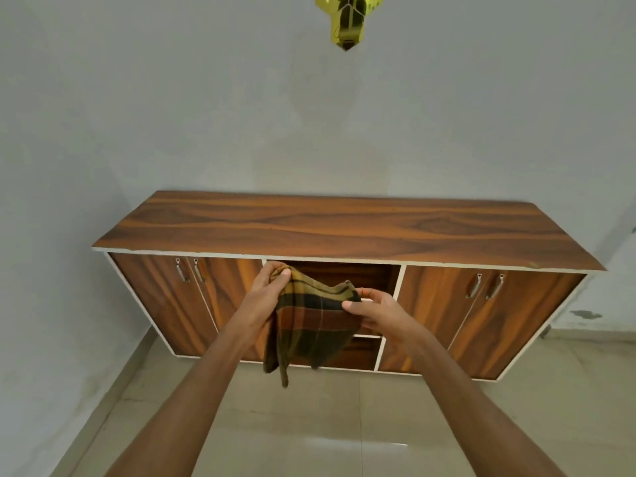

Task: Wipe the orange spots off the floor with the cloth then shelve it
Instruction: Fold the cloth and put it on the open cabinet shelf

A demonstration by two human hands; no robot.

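A checked cloth (309, 325) in brown, yellow and dark stripes hangs in the air before the open middle shelves (371, 277) of a low wooden cabinet (344, 228). My left hand (266, 287) pinches its upper left corner. My right hand (375, 309) pinches the upper right edge with thumb on top. The cloth's lower part dangles freely above the beige tiled floor (344, 425). No orange spots show on the visible floor.
The cabinet stands against a pale wall, with closed double doors at left (186, 297) and right (481, 311), each with metal handles. A shiny yellow ornament (347, 18) hangs at the top of the view. Tiled floor stretches between me and the cabinet.
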